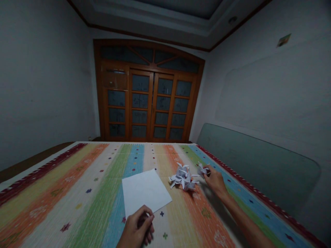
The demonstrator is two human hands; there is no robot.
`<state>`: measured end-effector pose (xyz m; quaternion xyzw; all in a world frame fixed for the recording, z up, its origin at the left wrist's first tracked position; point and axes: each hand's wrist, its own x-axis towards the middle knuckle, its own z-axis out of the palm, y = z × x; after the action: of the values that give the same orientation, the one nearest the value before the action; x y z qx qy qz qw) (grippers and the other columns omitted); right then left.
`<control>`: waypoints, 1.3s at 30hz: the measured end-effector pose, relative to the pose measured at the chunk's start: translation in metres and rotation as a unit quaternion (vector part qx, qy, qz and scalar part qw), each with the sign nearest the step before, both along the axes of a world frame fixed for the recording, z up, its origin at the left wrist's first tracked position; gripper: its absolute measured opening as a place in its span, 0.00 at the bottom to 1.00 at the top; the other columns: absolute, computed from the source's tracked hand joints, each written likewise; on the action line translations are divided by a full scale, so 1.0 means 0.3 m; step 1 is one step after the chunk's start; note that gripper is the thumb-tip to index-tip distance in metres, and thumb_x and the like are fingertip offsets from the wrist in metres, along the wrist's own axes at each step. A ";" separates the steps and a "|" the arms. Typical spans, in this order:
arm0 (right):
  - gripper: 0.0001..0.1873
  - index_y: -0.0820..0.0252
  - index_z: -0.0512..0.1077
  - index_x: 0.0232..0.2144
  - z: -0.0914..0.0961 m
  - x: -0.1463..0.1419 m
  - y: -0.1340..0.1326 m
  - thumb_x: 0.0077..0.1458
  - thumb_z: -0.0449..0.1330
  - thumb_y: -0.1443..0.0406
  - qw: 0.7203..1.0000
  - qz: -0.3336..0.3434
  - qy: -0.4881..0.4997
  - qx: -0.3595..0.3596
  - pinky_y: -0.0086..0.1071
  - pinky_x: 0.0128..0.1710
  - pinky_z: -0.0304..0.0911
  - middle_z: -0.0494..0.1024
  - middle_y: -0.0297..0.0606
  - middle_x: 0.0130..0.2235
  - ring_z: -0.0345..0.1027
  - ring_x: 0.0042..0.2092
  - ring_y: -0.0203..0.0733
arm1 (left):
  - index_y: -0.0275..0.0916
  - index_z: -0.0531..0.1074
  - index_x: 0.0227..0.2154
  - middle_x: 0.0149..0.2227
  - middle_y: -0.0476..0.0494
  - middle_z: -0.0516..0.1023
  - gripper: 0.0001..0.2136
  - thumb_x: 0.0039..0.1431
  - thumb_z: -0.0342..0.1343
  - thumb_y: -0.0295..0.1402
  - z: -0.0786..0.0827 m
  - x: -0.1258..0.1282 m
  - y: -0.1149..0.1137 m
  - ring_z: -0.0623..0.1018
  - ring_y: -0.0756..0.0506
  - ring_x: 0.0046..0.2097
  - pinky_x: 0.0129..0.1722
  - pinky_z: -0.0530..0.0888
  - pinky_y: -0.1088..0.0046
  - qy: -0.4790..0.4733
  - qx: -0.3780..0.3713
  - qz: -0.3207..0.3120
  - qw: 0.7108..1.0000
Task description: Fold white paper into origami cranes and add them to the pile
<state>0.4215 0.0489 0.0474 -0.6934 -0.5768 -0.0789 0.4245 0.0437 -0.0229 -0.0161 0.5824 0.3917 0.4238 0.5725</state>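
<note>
The left hand [137, 227] sits at the near edge of a white sheet [146, 193]. Its fingers [147, 217] are drawn together on the sheet's near corner, a hold that likely keeps the paper flat and stops it sliding on the striped cloth [77, 186]. The sheet lies square before the person, slightly turned, with most of it bare and ready to hand. The right hand [216, 181] reaches out to the far right, its fingers [208, 171] closed on a small folded paper piece [202, 169] at the tips. This piece is just beside a pile [183, 177] of similar folded pieces. The pile rests right of the sheet, apart from it, probably so neither gets in the other's way. A wooden door [148, 103] stands beyond.
</note>
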 end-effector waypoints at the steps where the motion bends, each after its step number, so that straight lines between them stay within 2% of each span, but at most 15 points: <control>1: 0.11 0.57 0.77 0.34 -0.015 0.000 -0.002 0.50 0.57 0.61 1.000 0.003 0.001 -0.008 0.35 0.31 0.67 0.83 0.42 0.29 0.78 0.30 0.51 | 0.41 0.70 0.31 0.20 0.50 0.76 0.28 0.51 0.60 0.65 -0.002 0.000 0.000 0.75 0.48 0.19 0.18 0.67 0.76 0.000 0.000 -0.001 1.000; 5: 0.14 0.57 0.77 0.37 -0.078 -0.006 -0.009 0.50 0.57 0.60 0.999 0.025 0.008 -0.045 0.35 0.32 0.68 0.83 0.43 0.30 0.78 0.31 0.52 | 0.41 0.69 0.30 0.20 0.50 0.76 0.28 0.52 0.59 0.64 -0.004 -0.001 -0.003 0.74 0.49 0.19 0.19 0.67 0.76 0.002 0.001 -0.004 1.000; 8: 0.21 0.60 0.75 0.45 -0.123 -0.014 -0.015 0.50 0.55 0.60 0.997 0.041 0.013 -0.063 0.36 0.33 0.68 0.84 0.45 0.33 0.79 0.33 0.52 | 0.41 0.69 0.30 0.20 0.50 0.76 0.27 0.52 0.60 0.64 0.002 -0.001 -0.006 0.74 0.49 0.19 0.19 0.67 0.76 0.003 -0.003 -0.005 1.000; 12: 0.33 0.63 0.66 0.59 -0.158 -0.019 -0.019 0.53 0.55 0.56 0.995 0.053 0.012 -0.080 0.38 0.35 0.68 0.84 0.45 0.36 0.79 0.35 0.55 | 0.41 0.70 0.31 0.20 0.50 0.76 0.26 0.52 0.61 0.62 0.008 -0.001 -0.007 0.75 0.48 0.20 0.19 0.67 0.76 0.000 -0.012 -0.007 1.000; 16: 0.38 0.60 0.59 0.65 -0.170 -0.016 -0.018 0.54 0.57 0.53 0.994 0.056 0.010 -0.097 0.41 0.39 0.69 0.83 0.48 0.41 0.79 0.40 0.59 | 0.41 0.71 0.31 0.20 0.51 0.76 0.27 0.50 0.62 0.63 0.002 -0.001 -0.006 0.75 0.49 0.19 0.19 0.67 0.76 0.004 -0.015 -0.002 1.000; 22: 0.35 0.57 0.63 0.61 -0.181 -0.009 -0.017 0.55 0.57 0.50 0.991 0.083 0.016 -0.102 0.49 0.49 0.69 0.78 0.54 0.55 0.75 0.52 0.64 | 0.40 0.71 0.32 0.21 0.50 0.77 0.27 0.52 0.60 0.63 -0.017 -0.004 -0.003 0.75 0.49 0.19 0.19 0.67 0.77 0.006 -0.006 0.001 1.000; 26: 0.35 0.60 0.68 0.57 -0.177 -0.006 -0.022 0.53 0.58 0.48 0.994 0.093 0.012 -0.062 0.53 0.54 0.67 0.76 0.56 0.55 0.71 0.56 0.66 | 0.40 0.71 0.31 0.20 0.50 0.77 0.29 0.49 0.60 0.65 -0.003 -0.004 -0.005 0.74 0.49 0.19 0.19 0.67 0.77 0.011 -0.014 0.007 1.000; 29: 0.32 0.60 0.68 0.57 -0.171 0.004 -0.029 0.51 0.59 0.54 0.995 0.099 0.010 -0.026 0.52 0.56 0.66 0.74 0.55 0.57 0.71 0.57 0.64 | 0.40 0.70 0.31 0.20 0.50 0.76 0.31 0.47 0.60 0.67 0.014 -0.005 -0.007 0.75 0.49 0.19 0.19 0.68 0.76 0.011 -0.018 0.007 1.000; 33: 0.34 0.59 0.70 0.54 -0.159 0.019 -0.037 0.41 0.53 0.66 0.997 0.077 0.017 0.019 0.51 0.57 0.66 0.77 0.51 0.53 0.72 0.55 0.60 | 0.40 0.70 0.31 0.21 0.51 0.76 0.30 0.49 0.60 0.66 0.014 -0.009 -0.004 0.74 0.49 0.20 0.19 0.67 0.77 0.004 -0.014 0.004 1.000; 36: 0.35 0.60 0.71 0.53 -0.141 0.017 -0.041 0.37 0.52 0.68 0.997 0.066 0.014 0.049 0.53 0.59 0.63 0.77 0.52 0.53 0.70 0.55 0.60 | 0.40 0.70 0.31 0.20 0.51 0.76 0.29 0.50 0.60 0.65 0.004 -0.011 0.000 0.74 0.49 0.19 0.19 0.67 0.77 0.005 -0.009 0.006 1.000; 39: 0.33 0.60 0.71 0.51 -0.117 0.000 -0.049 0.39 0.52 0.69 0.993 0.057 0.006 0.104 0.53 0.59 0.63 0.77 0.51 0.51 0.70 0.54 0.58 | 0.40 0.70 0.31 0.21 0.50 0.77 0.29 0.50 0.60 0.65 -0.002 -0.012 0.001 0.75 0.49 0.20 0.19 0.67 0.76 0.010 -0.011 0.005 1.000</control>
<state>0.4214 0.0343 0.0123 -0.6120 -0.6017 -0.1095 0.5015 0.0400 -0.0226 -0.0167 0.5787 0.4051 0.4163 0.5724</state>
